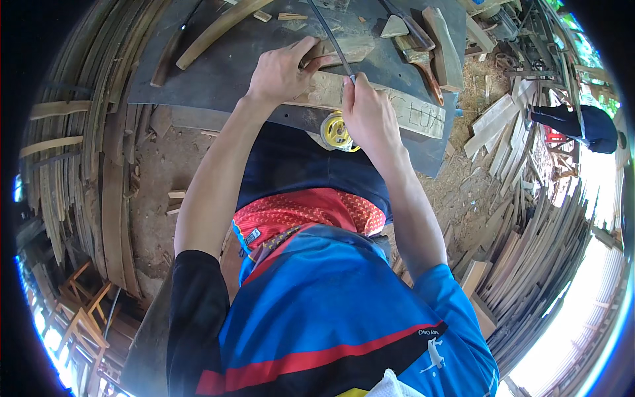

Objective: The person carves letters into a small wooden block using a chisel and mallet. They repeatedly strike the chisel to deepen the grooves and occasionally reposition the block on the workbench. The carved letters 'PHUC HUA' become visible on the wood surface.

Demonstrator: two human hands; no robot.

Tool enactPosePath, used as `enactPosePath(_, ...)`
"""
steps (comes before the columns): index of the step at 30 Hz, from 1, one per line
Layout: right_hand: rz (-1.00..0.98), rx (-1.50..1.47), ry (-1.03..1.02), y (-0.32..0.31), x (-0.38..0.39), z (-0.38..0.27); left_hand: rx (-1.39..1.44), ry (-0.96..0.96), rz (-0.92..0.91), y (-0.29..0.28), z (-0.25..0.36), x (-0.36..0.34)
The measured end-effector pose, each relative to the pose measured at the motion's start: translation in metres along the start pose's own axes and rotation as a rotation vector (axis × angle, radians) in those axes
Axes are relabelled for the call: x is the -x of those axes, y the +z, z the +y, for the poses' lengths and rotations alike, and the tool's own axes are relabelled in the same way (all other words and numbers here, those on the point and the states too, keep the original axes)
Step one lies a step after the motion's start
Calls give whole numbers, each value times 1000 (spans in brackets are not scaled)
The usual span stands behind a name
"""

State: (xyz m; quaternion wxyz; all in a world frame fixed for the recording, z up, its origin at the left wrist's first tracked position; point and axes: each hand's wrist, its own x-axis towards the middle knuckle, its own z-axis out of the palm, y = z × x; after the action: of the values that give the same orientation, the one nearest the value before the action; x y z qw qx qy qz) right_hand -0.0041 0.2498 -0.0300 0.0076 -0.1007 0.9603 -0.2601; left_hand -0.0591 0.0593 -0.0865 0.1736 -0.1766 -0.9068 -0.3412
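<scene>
On the dark desk, the left hand presses flat on a wooden plank with carved letters. The right hand grips a thin metal chisel whose tip rests on the plank. A yellow tape measure lies at the desk edge, just beside the right hand.

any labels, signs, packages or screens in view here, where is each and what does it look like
wooden plank: on the dark bench under the right hand, long pale board with lettering marked on its face.
small tag: on the red patterned cloth at the waist, pale blue rectangle.
shirt print: lower right of the blue shirt, small white figure.
No packages or screens.
</scene>
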Motion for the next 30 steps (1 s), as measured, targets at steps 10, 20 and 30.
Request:
enactPosePath(10, -15, -20, 13, -8, 7, -3, 29, 49, 64, 3, -4, -2)
enactPosePath(20, -37, -34, 38, -4, 13, -1, -14, 24, 69, 3, -5, -2)
enactPosePath(30, -18, -38, 46, -1, -5, -7, -63, 30, 10, 1, -2, -1)
